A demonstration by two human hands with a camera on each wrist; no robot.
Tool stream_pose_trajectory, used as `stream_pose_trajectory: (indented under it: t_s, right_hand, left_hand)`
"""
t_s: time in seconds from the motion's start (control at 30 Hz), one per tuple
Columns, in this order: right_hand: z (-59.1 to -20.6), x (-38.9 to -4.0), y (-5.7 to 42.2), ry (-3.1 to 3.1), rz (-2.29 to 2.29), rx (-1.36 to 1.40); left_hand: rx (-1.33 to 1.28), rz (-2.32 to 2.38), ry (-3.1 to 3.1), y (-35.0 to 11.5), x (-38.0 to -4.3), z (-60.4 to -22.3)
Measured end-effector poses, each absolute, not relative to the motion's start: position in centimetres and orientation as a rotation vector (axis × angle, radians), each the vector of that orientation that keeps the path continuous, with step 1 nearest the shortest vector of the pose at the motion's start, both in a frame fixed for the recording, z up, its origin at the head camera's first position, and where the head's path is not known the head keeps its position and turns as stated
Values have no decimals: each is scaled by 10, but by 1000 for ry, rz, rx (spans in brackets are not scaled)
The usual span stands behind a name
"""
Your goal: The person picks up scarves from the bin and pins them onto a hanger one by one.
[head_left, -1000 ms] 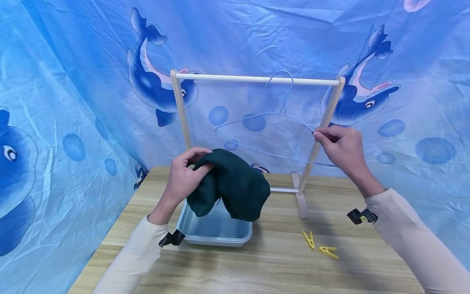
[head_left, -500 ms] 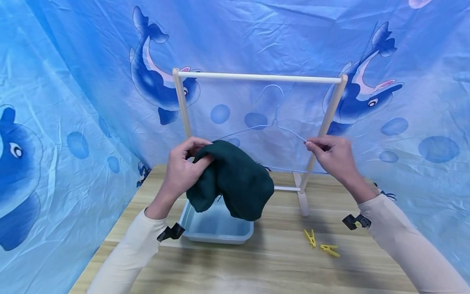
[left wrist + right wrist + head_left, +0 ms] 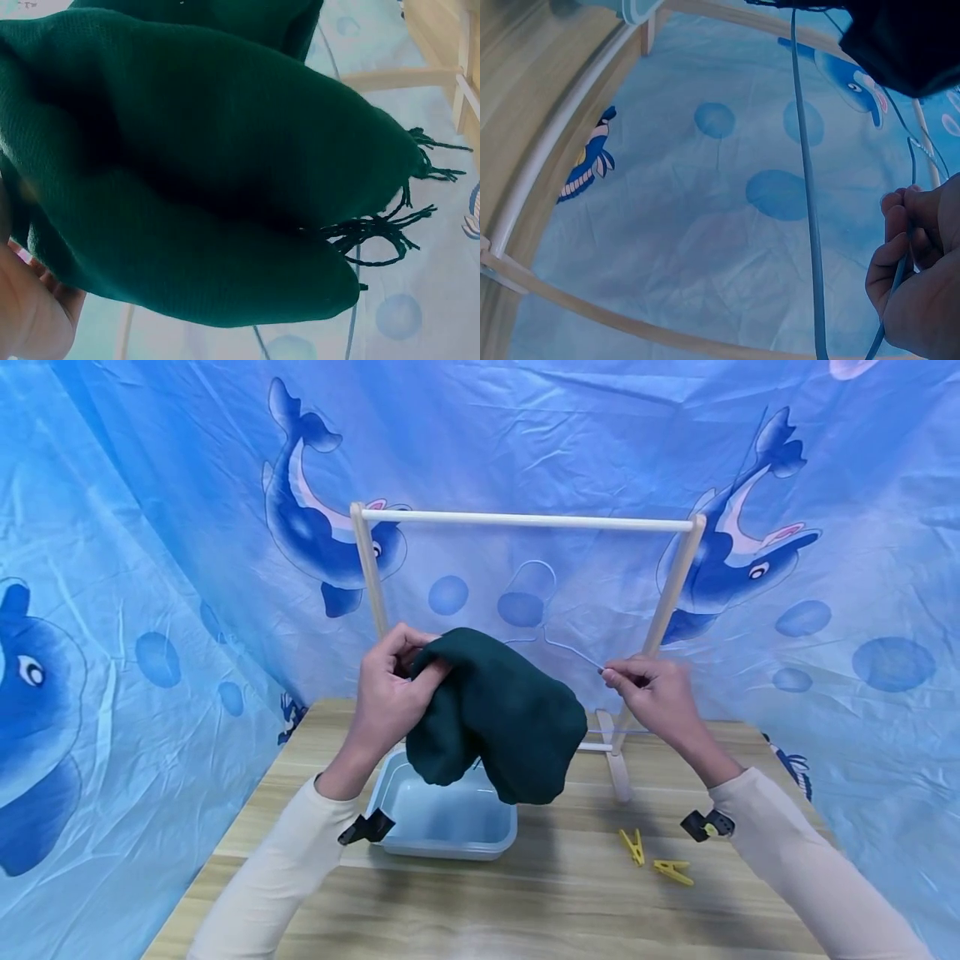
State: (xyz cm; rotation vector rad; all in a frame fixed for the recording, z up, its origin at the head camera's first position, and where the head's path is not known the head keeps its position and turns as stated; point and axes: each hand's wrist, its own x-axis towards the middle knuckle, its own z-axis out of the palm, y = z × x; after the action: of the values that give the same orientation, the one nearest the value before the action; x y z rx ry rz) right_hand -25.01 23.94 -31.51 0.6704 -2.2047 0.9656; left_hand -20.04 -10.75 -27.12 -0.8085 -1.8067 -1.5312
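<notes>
In the head view my left hand [image 3: 393, 693] grips a folded dark green scarf [image 3: 517, 718] by its upper left end, thumb in front. The left wrist view shows its knit cloth and the dark fringe [image 3: 379, 229] at the far end. My right hand [image 3: 656, 693] pinches a thin light-blue wire hanger [image 3: 572, 652] at its right shoulder. The hook [image 3: 534, 562] points up, below the rack's top bar. Behind the scarf, the hanger's left part is hidden. Its long lower wire [image 3: 808, 195] runs beside the right hand in the right wrist view.
A wooden rack with a white top bar [image 3: 525, 518] stands at the back of the table [image 3: 570, 893]. Below the scarf sits a light-blue basin [image 3: 450, 847]. Two yellow clothespins [image 3: 633, 846] lie at the right. A blue dolphin-print curtain [image 3: 480, 435] surrounds the table.
The hanger has come down and left with my right hand, its hook dropping from the top bar's height to below it. My left hand has raised the scarf slightly and shifted it right, overlapping the hanger.
</notes>
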Motion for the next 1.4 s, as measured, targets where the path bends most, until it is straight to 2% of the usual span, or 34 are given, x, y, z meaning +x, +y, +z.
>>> stream_pose_trajectory:
  t_s: [0.67,1.03,1.4]
  right_hand:
    - [-327,-247,224,-2251,1108,760]
    - [-322,-238,215,-2277,1090,789]
    - [-329,-239,210,-2300,1137,782]
  left_hand:
    - [-808,-1391,-1828,-87,-215,-281]
    - [-944,-1170,-1828,-85,-223,-288]
    - [-1021,-1107,-1797,-86,-222,-279]
